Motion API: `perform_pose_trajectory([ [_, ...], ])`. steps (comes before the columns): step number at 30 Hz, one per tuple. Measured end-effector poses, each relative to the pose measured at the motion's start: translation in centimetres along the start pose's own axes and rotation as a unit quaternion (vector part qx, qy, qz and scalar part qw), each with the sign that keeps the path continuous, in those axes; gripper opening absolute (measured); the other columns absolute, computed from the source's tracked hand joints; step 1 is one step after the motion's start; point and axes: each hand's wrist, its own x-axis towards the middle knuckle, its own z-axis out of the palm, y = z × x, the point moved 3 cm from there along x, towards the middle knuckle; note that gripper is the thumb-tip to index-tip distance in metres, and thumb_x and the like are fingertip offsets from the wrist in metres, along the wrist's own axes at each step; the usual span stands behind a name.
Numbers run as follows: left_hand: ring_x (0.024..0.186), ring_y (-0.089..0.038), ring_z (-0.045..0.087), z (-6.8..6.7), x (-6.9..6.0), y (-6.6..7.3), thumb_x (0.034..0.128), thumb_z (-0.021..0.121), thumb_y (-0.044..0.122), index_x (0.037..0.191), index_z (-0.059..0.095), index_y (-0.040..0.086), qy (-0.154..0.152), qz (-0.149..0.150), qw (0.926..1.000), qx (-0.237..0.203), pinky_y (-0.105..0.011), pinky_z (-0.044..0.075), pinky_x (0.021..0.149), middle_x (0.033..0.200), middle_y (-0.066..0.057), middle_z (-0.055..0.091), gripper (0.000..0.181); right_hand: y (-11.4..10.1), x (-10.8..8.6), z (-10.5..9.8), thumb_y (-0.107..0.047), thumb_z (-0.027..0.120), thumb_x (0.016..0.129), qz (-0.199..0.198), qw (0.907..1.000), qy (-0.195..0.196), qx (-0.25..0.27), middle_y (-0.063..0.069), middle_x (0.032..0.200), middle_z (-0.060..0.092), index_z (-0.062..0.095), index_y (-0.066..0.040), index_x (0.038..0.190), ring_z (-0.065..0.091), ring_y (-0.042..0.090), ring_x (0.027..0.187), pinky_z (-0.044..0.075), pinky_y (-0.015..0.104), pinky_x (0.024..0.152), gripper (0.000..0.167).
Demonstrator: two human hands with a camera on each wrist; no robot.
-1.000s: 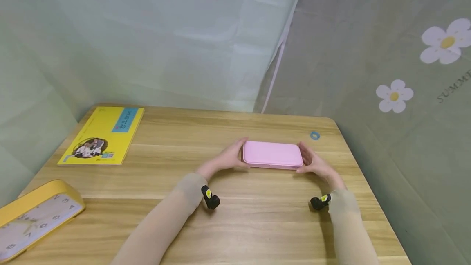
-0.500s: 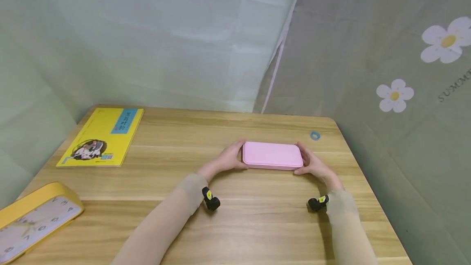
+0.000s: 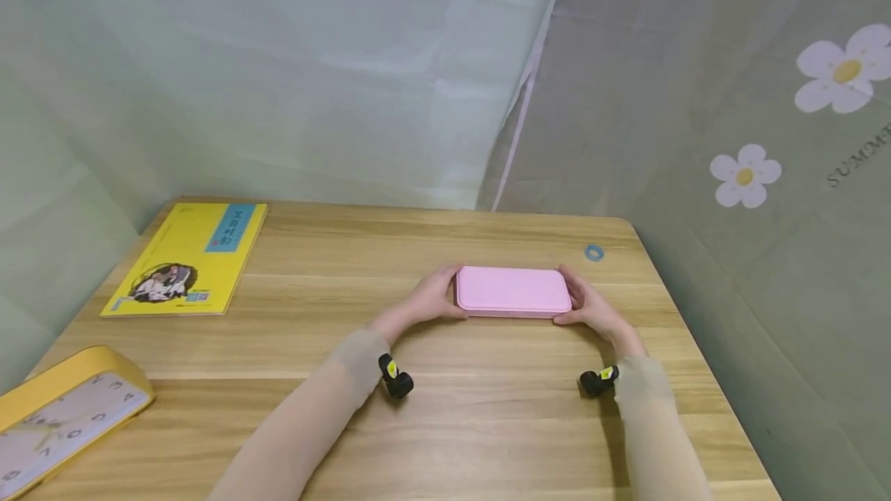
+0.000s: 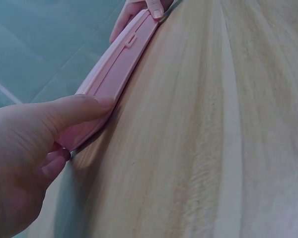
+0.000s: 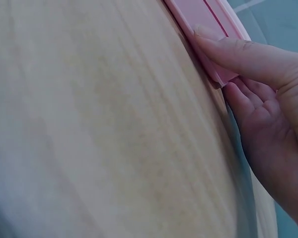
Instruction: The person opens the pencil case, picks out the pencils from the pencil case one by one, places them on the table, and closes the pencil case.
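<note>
A flat pink pencil case (image 3: 513, 289) with rounded corners lies lengthwise across the far part of the wooden table, its lid down. In the left wrist view, a small latch (image 4: 131, 40) shows on its front side. My left hand (image 3: 433, 297) grips the left end, thumb along the front and fingers behind. The opposite end is held by my right hand (image 3: 592, 308) in the same way, its thumb (image 5: 228, 52) pressed on the front side in the right wrist view. The fingers behind the case are partly hidden.
A blue ring (image 3: 594, 253), perhaps a tape roll, lies beyond my right hand. At the far left is a yellow book (image 3: 202, 250); nearer stands a yellow clock (image 3: 76, 408). Curtains (image 3: 334, 83) hang behind the table (image 3: 487, 424) and along its right side.
My right thumb has slid slightly inward along the case's front. Both hands keep hold of the pencil case, which stays in nearly the same place; the whole view has shifted a little.
</note>
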Motion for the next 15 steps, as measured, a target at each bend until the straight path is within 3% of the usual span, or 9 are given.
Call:
perform_pose_trajectory([
  [8,0.143,-0.039,0.033,-0.35,-0.08,0.06,0.0695,0.089,0.029,0.147,0.029,-0.01,-0.012,0.012,0.9998,0.012,-0.044,0.024,0.121,0.153,-0.028,0.034,0.105,0.18,-0.05,-0.09,0.012,0.075,0.075,0.003,0.9999,0.005,0.008,0.024,0.162,-0.002,0.0,0.003,0.154,-0.002,0.041,0.149,0.03,0.01,0.109,0.11],
  [15,0.142,-0.039,0.034,-0.44,0.02,-0.04,0.0711,0.087,0.027,0.145,0.035,-0.009,-0.011,0.032,0.9991,0.027,-0.044,0.025,0.12,0.151,-0.026,0.037,0.098,0.31,-0.08,0.01,0.01,0.076,0.076,0.005,0.9997,0.006,0.022,0.021,0.163,-0.002,0.001,0.002,0.155,-0.001,0.039,0.15,0.031,0.005,0.105,0.109],
])
